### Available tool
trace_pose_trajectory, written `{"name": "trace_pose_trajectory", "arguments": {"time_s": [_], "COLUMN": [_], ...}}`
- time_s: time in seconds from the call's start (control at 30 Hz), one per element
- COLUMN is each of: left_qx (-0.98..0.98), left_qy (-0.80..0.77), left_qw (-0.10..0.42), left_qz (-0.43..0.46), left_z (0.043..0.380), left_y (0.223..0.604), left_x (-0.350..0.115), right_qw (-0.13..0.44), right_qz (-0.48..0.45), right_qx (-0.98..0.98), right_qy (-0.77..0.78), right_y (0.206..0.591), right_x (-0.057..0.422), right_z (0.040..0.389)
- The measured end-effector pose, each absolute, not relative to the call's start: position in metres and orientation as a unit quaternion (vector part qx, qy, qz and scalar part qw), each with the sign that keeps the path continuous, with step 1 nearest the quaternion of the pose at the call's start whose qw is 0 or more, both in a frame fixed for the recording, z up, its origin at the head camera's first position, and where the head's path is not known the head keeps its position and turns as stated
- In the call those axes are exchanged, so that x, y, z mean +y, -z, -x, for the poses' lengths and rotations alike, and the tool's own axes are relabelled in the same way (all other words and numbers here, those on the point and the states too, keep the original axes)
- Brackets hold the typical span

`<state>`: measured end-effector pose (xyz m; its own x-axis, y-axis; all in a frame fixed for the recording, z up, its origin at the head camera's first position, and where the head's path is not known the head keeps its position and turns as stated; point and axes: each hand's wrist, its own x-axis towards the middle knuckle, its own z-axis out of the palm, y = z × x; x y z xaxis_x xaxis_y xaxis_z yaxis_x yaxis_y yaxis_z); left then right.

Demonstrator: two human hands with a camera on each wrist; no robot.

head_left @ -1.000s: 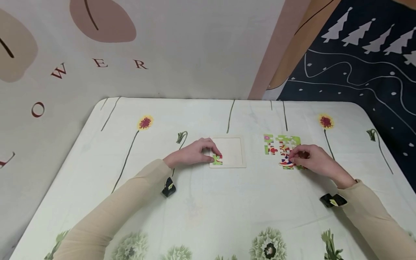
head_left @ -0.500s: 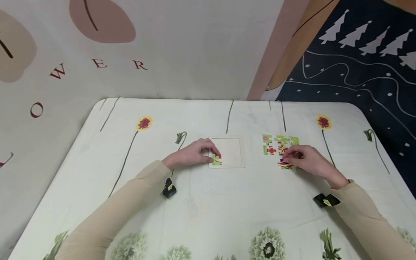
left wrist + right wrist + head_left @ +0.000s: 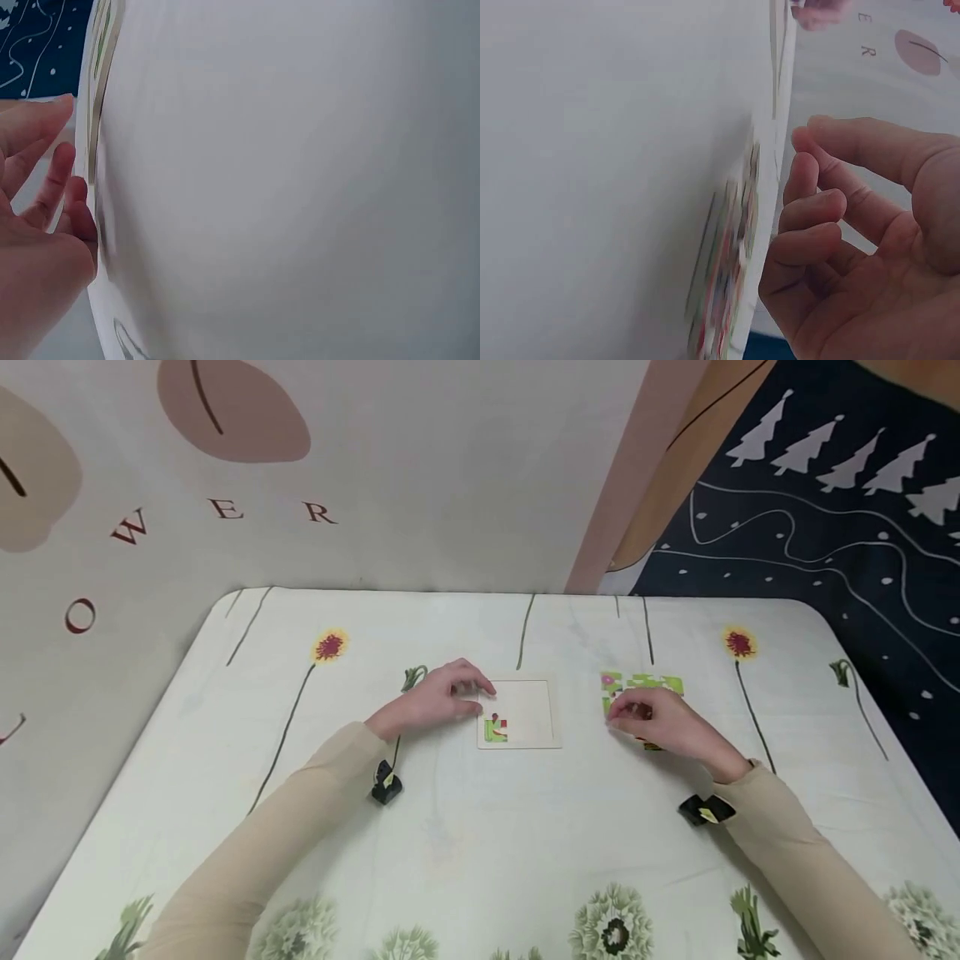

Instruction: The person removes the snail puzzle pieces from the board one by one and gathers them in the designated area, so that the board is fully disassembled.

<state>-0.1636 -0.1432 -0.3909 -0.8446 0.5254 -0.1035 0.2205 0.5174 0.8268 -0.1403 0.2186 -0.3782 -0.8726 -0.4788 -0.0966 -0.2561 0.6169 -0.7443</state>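
In the head view a shallow puzzle tray [image 3: 528, 714] lies mid-table. One green, red and white jigsaw piece [image 3: 496, 731] sits in its near left corner. My left hand [image 3: 448, 693] hovers at the tray's left edge, thumb and fingers apart; in the left wrist view nothing shows between them. To the right lies a group of loose jigsaw pieces [image 3: 654, 682], green, red and white. My right hand [image 3: 660, 718] is above them and hides many. In the right wrist view its fingers [image 3: 810, 244] are bent, thumb tip near the forefinger, with no piece visible between them.
A white cloth [image 3: 480, 852] printed with flowers covers the table. Behind the table stands a pale backdrop [image 3: 420, 527] with letters, and at the right a dark cloth [image 3: 795, 535] with white trees. A black wrist device [image 3: 707, 810] sits at the right cuff.
My left hand has lifted off the corner piece and moved back to the left, leaving the piece in the tray. My right hand has moved left across the loose pieces.
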Motion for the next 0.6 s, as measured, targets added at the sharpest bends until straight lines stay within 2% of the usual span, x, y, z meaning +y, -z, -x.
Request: {"name": "trace_pose_trajectory", "arguments": {"time_s": [0.23, 0.6], "left_qx": [0.864, 0.863], "left_qy": [-0.417, -0.396], "left_qw": [0.150, 0.196], "left_qz": [-0.240, -0.245], "left_z": [0.174, 0.183], "left_y": [0.393, 0.397], "left_x": [-0.147, -0.150], "right_qw": [0.150, 0.203], "right_qz": [0.227, 0.252], "right_qx": [0.881, 0.853], "right_qy": [0.389, 0.409], "right_y": [0.381, 0.382], "right_x": [0.193, 0.156], "right_z": [0.147, 0.152]}}
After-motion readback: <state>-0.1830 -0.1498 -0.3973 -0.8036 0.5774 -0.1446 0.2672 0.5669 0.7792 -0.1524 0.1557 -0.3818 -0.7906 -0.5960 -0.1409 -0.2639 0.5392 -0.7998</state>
